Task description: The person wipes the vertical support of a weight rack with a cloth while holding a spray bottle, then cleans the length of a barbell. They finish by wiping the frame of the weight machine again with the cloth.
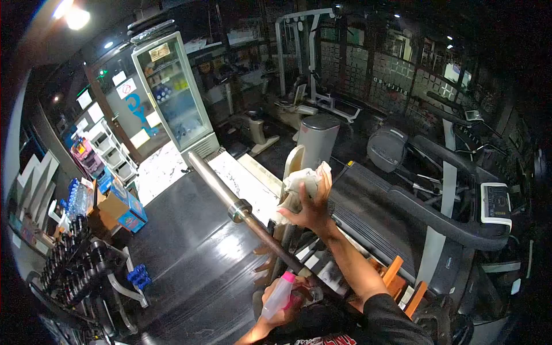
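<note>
Right hand (313, 210) raised, fingers clutching crumpled cloth (302, 184) beside barbell (241, 210) for wiping; left hand (282, 313) wrapped round spray bottle (278, 296), kept low

Large blue letters, seemingly "GY", stand on the wall panel (138, 112) just left of the glass-door fridge (175, 95); the fridge's top label and nearby signs are too small to read.

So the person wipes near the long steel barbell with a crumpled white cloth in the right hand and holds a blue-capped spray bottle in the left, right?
Not quite: the head view shows the spray bottle in the left hand has a pink cap, not blue. The right hand does hold the crumpled white cloth beside the steel barbell.
</note>
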A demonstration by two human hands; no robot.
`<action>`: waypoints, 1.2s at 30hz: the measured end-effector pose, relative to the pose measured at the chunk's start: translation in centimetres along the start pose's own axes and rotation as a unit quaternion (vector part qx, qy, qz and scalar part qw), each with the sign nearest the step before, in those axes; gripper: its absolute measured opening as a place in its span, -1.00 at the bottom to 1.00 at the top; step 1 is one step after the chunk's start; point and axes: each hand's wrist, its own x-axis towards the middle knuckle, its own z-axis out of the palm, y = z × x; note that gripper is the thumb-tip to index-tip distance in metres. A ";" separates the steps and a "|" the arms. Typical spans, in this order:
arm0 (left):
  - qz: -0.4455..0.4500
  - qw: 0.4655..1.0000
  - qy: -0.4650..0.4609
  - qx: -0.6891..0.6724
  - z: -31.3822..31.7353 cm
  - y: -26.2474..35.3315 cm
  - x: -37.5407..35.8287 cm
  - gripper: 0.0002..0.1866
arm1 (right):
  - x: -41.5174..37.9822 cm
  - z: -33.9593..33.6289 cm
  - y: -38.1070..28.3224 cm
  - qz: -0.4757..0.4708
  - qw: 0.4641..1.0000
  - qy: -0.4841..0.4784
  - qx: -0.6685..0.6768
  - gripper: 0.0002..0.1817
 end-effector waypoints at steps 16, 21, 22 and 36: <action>0.097 0.987 -0.068 0.106 -0.7 0.3 0.6 -0.82 | -1.8 -3.9 -0.8 0.088 0.992 -0.083 -0.023 0.02; 0.031 0.999 -0.032 0.017 -0.4 1.1 0.4 -0.80 | -1.4 -4.1 1.1 0.034 0.996 -0.082 -0.018 -0.03; 0.024 0.999 -0.028 0.006 -0.3 1.4 0.5 -0.80 | -1.0 -4.2 1.2 0.033 0.997 -0.070 -0.001 -0.08; 0.055 0.987 -0.014 0.150 -1.5 -2.4 0.2 -0.72 | -5.7 -3.5 -1.5 0.072 0.981 -0.134 0.117 -0.33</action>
